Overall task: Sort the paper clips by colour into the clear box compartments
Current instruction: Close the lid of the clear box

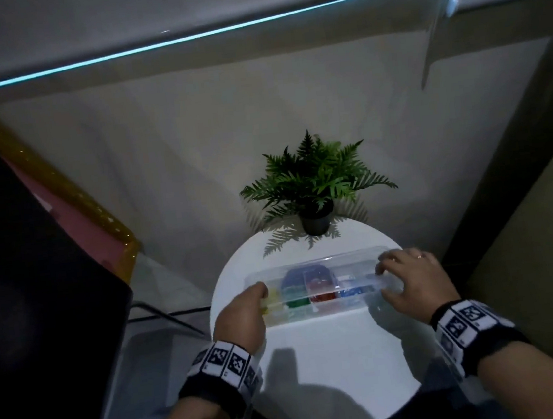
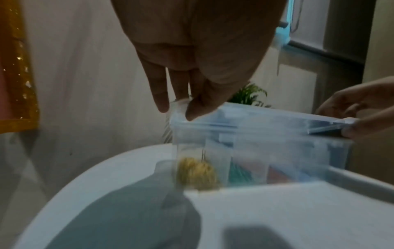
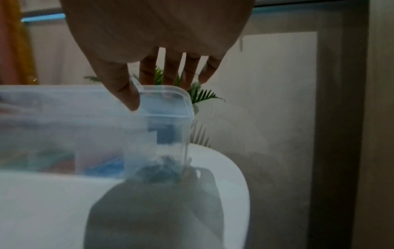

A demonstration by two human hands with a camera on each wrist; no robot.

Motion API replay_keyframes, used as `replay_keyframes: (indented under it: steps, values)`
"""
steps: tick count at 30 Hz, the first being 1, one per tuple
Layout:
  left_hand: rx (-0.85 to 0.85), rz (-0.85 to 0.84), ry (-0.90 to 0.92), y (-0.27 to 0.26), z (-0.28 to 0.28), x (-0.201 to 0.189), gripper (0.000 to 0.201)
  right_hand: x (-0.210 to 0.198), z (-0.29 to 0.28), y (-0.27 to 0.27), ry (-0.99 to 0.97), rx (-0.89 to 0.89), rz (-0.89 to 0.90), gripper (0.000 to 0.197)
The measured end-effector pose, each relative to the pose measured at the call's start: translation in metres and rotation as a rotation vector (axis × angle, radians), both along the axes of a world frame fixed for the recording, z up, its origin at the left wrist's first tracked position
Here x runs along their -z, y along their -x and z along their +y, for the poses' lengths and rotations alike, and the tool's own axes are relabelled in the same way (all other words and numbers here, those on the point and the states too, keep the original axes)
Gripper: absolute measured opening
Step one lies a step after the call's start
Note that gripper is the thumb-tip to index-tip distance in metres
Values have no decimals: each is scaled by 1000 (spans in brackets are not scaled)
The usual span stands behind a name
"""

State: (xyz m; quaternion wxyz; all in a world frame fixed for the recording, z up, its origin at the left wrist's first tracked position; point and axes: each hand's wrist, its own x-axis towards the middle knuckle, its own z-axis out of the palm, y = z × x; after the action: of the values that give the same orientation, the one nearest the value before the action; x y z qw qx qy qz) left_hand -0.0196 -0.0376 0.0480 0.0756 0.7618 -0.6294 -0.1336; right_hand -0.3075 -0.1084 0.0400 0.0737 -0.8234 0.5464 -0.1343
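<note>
A long clear box (image 1: 315, 287) with several compartments stands on the round white table (image 1: 321, 376). Through its walls I see yellow clips (image 1: 273, 299), green clips (image 1: 294, 300), red clips (image 1: 324, 297) and blue clips (image 1: 355, 291), each colour in its own cell. My left hand (image 1: 262, 292) pinches the lid at the left end, thumb (image 2: 192, 109) in front and the other fingers behind. At the right end my right hand (image 1: 384, 276) holds the lid the same way, thumb (image 3: 127, 94) on top. The lid (image 2: 266, 121) looks slightly raised along its front. The wrist views are blurred.
A potted fern (image 1: 313, 184) stands at the table's far edge, just behind the box. A large dark object (image 1: 21, 307) and an orange-and-pink cloth (image 1: 72, 212) fill the left. A wall runs behind and a dark frame (image 1: 502, 149) stands at the right.
</note>
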Motion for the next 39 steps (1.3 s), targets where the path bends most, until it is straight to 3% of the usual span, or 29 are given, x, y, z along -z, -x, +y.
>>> replay_keyframes:
  steps: [2,4,9,12,15,18,24,33,39]
  values:
    - [7,44,-39,2,10,14,57,10,8,-2,-105,-31,16,33]
    - [60,-21,-43,3,12,25,64,15,10,-6,-224,9,8,35]
    - [160,-173,-52,6,-1,24,70,9,4,-8,-289,-10,14,53]
    - [231,-274,-91,4,-12,14,60,5,-5,-4,-357,-78,114,64]
    - [283,-375,-103,8,-19,8,47,3,-9,-3,-365,-118,171,63]
    - [279,-369,-89,13,-19,10,39,1,-11,-2,-364,-112,161,63]
    - [318,-413,-143,16,-18,13,48,2,-16,-12,-362,-113,253,60]
    - [329,-494,-256,27,-16,6,59,14,-7,-15,-345,67,78,70]
    - [302,-512,-241,27,-19,8,54,15,-4,-19,-309,34,119,63]
